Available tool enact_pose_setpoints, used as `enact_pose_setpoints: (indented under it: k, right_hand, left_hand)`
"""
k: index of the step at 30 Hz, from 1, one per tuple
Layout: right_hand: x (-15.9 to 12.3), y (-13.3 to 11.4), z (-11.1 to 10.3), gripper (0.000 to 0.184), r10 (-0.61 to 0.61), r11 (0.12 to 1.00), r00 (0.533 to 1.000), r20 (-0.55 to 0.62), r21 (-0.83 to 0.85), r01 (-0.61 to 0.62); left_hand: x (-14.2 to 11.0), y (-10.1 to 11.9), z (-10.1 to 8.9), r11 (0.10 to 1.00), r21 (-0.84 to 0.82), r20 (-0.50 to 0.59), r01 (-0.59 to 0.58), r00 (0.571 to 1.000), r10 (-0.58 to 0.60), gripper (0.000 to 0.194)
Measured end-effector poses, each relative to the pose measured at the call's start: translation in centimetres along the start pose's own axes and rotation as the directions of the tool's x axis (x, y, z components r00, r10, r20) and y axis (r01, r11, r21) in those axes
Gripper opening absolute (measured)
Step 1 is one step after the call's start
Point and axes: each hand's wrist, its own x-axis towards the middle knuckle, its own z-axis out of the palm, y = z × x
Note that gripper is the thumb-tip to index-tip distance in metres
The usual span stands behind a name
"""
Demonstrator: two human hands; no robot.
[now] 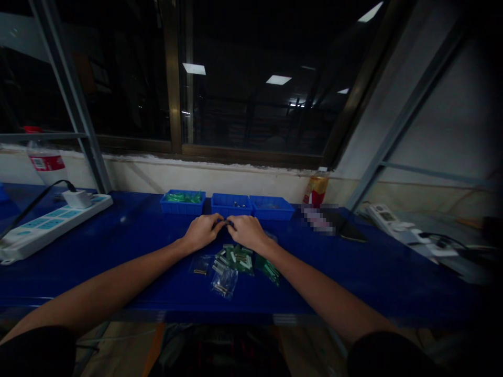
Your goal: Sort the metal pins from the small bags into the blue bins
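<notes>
My left hand (203, 230) and my right hand (247, 230) meet over the blue table, fingers pinched together. Something small and dark seems to sit between the fingertips, too small to name. Just below the hands lies a pile of small green bags (240, 257) with metal and white cylindrical pieces. Nearer me is a clear plastic bag (223, 285) holding metal pieces. Another clear bag (200, 269) with brass-coloured pieces is left of the pile. My right forearm partly covers a green bag (271, 271).
Behind my hands stand a blue bin with green bags (183, 205), a middle blue bin (231, 210) with small metal pieces, and a right blue bin (272, 214). A power strip (58, 222) and bottle (47, 162) are left. A dark flat device (346, 228) and snack packet (315, 189) are right.
</notes>
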Motion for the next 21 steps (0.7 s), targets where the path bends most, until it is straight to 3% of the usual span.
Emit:
enact_pose_setpoints:
  k: [15, 21]
  right_hand:
    - [-0.31, -0.48, -0.59, 0.033, -0.023, 0.996, 0.997, 0.076, -0.081, 0.029]
    - [-0.27, -0.46, -0.49, 0.032, -0.03, 0.995, 0.996, 0.087, -0.088, 0.038]
  left_hand:
    - [-0.09, 0.53, -0.38, 1.0, -0.006, 0.031, -0.017, 0.999, 0.017, 0.027]
    - [-0.26, 0.69, -0.55, 0.995, 0.097, 0.062, -0.032, 0.998, 0.026, 0.021]
